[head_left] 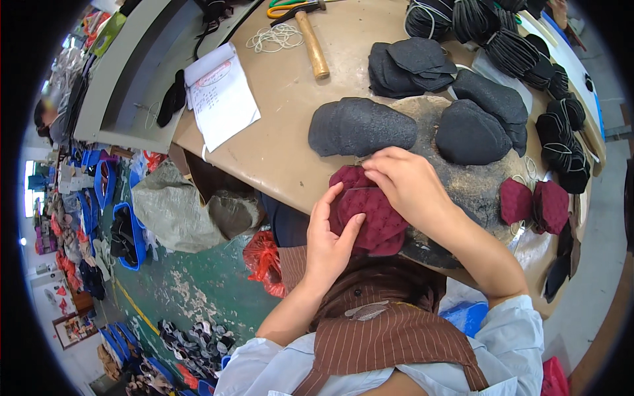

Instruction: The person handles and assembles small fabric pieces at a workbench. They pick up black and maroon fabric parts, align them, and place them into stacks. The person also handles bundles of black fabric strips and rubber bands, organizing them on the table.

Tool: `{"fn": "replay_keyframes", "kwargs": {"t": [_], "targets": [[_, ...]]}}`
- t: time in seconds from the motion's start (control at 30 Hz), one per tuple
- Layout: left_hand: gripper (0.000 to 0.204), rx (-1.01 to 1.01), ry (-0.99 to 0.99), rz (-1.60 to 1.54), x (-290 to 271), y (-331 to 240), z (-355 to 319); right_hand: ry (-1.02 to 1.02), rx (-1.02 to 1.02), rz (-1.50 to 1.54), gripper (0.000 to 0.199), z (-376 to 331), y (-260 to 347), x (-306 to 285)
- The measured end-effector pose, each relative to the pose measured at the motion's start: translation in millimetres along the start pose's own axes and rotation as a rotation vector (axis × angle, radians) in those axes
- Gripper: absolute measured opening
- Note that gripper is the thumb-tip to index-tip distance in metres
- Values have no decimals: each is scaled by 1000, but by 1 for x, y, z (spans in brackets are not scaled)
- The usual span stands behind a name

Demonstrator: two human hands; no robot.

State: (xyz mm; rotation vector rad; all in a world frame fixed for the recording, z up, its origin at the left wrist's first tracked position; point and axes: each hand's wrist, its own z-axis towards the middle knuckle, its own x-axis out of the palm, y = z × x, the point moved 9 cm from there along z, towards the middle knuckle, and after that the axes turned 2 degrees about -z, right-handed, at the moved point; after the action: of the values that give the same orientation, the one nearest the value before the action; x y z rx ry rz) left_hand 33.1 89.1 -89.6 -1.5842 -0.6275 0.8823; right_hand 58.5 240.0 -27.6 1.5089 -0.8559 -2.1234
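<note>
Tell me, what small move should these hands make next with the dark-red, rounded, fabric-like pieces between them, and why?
Perhaps align the dark-red, rounded, fabric-like pieces: they overlap unevenly, the left hand rests against them, and the right hand is at their upper edge.

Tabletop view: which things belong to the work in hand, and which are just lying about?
In use, apparently:
dark-red pieces, handled by left hand and right hand
perhaps the matching stack to the right

Lying about, apparently:
hammer
white string
paper sheets
</note>
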Motion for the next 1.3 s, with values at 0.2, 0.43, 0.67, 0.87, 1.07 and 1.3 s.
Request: {"fn": "replay_keyframes", "kwargs": {"t": [0.2, 0.43, 0.67, 0.87, 1.07, 1.3], "targets": [[54, 41, -56, -8, 2, -14, 37, -110, -56, 61, 24, 41, -23, -19], [57, 352, -258, 633, -4, -61, 49, -82, 285, -462, 35, -86, -77, -167], [59, 556, 386, 781, 104, -66, -59, 5, 486, -762, 55, -157, -108, -181], [59, 495, 470, 774, 114, -42, -77, -189, 581, -69, 17, -169, -76, -204], [58, 480, 482, 828, 118, -37, -80, 27, 647, 387, 17, -150, -90, -96], [58, 473, 497, 826, 115, -28, -81, -30, 747, 370, 16, -151, -107, -80]]}}
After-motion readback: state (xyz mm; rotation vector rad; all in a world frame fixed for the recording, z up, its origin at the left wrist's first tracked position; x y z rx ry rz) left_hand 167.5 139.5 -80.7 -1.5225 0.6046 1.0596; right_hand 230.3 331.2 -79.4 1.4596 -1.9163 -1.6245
